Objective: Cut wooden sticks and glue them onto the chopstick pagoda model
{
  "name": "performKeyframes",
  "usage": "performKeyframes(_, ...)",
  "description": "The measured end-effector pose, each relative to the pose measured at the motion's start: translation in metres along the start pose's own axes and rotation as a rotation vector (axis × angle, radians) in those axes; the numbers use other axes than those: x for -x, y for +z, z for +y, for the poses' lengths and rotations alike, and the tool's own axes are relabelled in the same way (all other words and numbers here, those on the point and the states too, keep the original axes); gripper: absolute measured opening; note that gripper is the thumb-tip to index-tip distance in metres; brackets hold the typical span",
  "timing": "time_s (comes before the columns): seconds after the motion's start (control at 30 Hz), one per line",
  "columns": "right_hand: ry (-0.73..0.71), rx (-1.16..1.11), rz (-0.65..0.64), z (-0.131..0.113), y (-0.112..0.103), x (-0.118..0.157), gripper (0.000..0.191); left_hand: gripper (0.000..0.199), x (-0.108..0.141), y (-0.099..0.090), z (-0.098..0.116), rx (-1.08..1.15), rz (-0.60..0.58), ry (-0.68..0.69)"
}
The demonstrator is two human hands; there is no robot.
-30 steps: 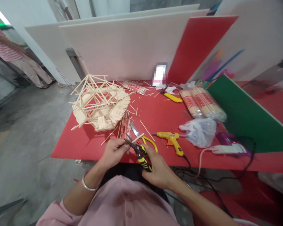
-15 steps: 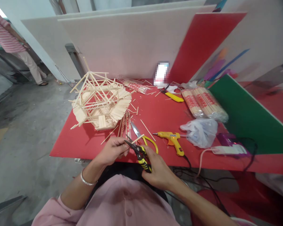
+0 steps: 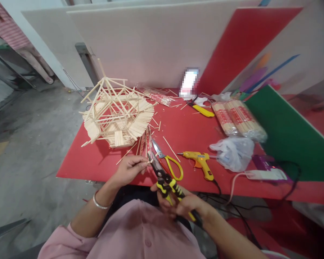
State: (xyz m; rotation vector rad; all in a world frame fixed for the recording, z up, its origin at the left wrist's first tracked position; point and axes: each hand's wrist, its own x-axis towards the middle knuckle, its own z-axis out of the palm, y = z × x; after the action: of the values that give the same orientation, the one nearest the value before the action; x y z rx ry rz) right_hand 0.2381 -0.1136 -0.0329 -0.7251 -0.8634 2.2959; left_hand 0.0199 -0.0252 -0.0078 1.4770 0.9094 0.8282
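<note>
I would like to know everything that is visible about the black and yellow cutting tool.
The cutting tool has dark, metal-looking blades, a pivot and black handles with yellow parts. The right hand grips the handles, which stand apart. It is held at the table's near edge, blades pointing away and slightly left. Its tips are beside a pale stick in the left hand; contact is unclear.

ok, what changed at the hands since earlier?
Right hand shifted toward the body, still gripping the cutters, whose handles have opened. The stick end jutting past the blades is gone; left hand still pinches a pale stick piece. Scissors, glue gun and stick model stayed put.
</note>
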Motion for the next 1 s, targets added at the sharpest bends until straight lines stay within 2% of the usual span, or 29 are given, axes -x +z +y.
performKeyframes(0.03,0.025,-0.153,-0.102,0.0,0.0,-0.001,0.068,0.032,-0.003,0.0,-0.006,-0.029,0.012,0.021)
performKeyframes(0.07,0.028,-0.255,-0.15,0.0,0.0,-0.002,0.067,0.032,-0.006,0.0,-0.012,-0.082,0.045,0.036)
performKeyframes(0.2,0.018,-0.37,-0.073,-0.005,-0.001,-0.012,0.053,0.022,-0.022,-0.001,-0.042,-0.477,0.3,0.19)
performKeyframes(0.23,0.043,-0.378,-0.065,-0.007,-0.001,-0.013,0.051,0.02,-0.025,-0.001,-0.047,-0.521,0.353,0.231)
performKeyframes(0.3,0.109,-0.372,-0.059,-0.01,-0.001,-0.015,0.05,0.032,-0.028,0.001,-0.052,-0.522,0.419,0.239)
performKeyframes(0.4,0.198,-0.317,-0.035,-0.014,0.0,-0.016,0.052,0.056,-0.026,0.009,-0.045,-0.253,0.396,0.128)
performKeyframes(0.5,0.259,-0.297,-0.066,-0.013,0.001,-0.017,0.054,0.074,-0.024,0.019,-0.031,0.199,0.247,-0.019)
performKeyframes(0.57,0.272,-0.305,-0.104,-0.01,0.001,-0.018,0.057,0.07,-0.023,0.022,-0.025,0.323,0.231,-0.082)
performKeyframes(0.67,0.202,-0.224,-0.072,-0.007,-0.002,-0.013,0.066,0.047,-0.02,0.019,-0.026,0.326,0.357,-0.119)
performKeyframes(0.77,0.082,0.127,0.126,-0.015,-0.005,-0.004,0.071,0.027,-0.013,0.012,-0.033,0.327,0.486,-0.139)
performKeyframes(0.87,-0.013,0.775,0.546,-0.03,-0.005,-0.005,0.07,0.03,-0.002,0.009,-0.039,0.324,0.469,-0.17)
performKeyframes(0.93,0.013,1.203,0.851,-0.035,0.0,-0.017,0.072,0.033,0.004,0.011,-0.039,0.321,0.469,-0.161)
performKeyframes(1.0,0.095,1.456,1.009,-0.034,0.008,-0.036,0.073,0.035,0.008,0.013,-0.037,0.332,0.505,-0.147)
